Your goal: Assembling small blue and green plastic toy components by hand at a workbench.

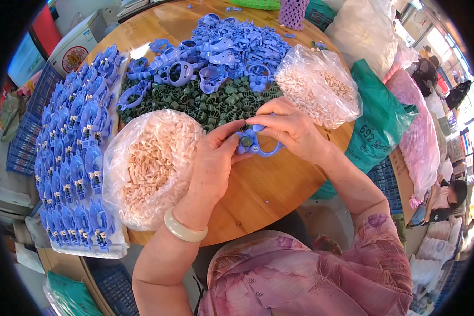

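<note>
Close to the table's middle, my left hand (219, 150) is closed on a blue plastic toy part (249, 146) with a large ring at one end and a dark green piece seated in it. My right hand (295, 130) pinches at the upper edge of the same part, where a small blue bit (258, 127) shows between the fingertips. Just beyond both hands spreads a heap of dark green plastic pieces (216, 105). Blue ring-ended parts (180, 72) lie on its far side, and a pile of small blue pieces (247, 45) rises behind them.
A clear bag of cream-coloured pieces (151, 166) stands beside my left forearm; another such bag (318, 87) is at the right. Assembled blue parts stand in rows on a white board (118, 247) at the left. Green sacks (379, 116) flank the round wooden table (268, 210).
</note>
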The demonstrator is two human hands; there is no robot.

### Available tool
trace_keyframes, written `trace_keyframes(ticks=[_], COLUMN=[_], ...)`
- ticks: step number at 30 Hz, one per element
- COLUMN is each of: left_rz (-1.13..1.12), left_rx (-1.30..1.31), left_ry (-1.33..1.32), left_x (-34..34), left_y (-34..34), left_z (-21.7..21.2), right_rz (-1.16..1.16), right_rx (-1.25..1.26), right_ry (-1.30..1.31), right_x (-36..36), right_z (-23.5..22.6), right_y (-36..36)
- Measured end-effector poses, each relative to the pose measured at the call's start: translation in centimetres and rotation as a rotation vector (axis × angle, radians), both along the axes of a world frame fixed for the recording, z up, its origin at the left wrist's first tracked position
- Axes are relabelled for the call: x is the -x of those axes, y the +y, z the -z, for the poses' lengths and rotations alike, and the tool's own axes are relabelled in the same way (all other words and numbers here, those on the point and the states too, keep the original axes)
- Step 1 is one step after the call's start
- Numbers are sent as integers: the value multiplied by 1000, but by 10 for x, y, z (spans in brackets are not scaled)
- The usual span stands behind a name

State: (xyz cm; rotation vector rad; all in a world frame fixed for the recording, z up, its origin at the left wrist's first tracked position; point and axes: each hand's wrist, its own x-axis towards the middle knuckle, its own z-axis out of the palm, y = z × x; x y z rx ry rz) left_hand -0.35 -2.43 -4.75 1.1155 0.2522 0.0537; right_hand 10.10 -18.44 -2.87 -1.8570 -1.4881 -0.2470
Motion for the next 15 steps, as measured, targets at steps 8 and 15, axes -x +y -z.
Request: trace_keyframes(ticks=[8, 15], left_rz=[10, -12], left_rx=[-19, 10], left_ry=[29, 42], left_x=[0, 0], left_y=[1, -2], left_z=[0, -1], right_rz=[10, 44], right_rx=[42, 134], right_ry=[-51, -310], right_x=[0, 3], right_z=[-3, -6], right_y=[-1, -2])
